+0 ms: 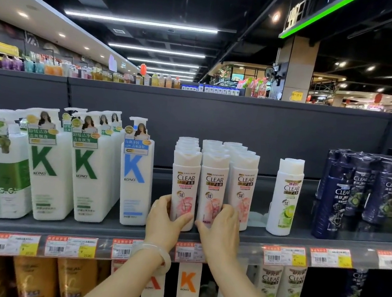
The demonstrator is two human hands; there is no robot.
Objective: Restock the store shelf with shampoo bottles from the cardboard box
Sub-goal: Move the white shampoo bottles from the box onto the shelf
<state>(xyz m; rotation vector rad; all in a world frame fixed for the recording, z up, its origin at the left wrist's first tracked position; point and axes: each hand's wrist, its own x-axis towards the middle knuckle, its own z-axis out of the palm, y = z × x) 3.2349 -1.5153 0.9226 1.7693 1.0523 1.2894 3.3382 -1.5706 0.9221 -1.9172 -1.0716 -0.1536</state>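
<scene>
L hand (165, 215) grips the front-left pink Clear bottle (184, 186); R hand (221, 225) grips the next bottle (213, 187). Both upright at shelf (105, 232) front, fingers curled round each

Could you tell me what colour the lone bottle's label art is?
Lime green on the lone bottle, head view.

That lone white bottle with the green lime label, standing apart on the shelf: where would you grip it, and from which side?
Grip the lime bottle round its straight middle, coming from the front. It stands upright near the shelf edge with open gaps on both sides, so fingers can wrap it; the rounded cap looks a poorer hold.
</scene>
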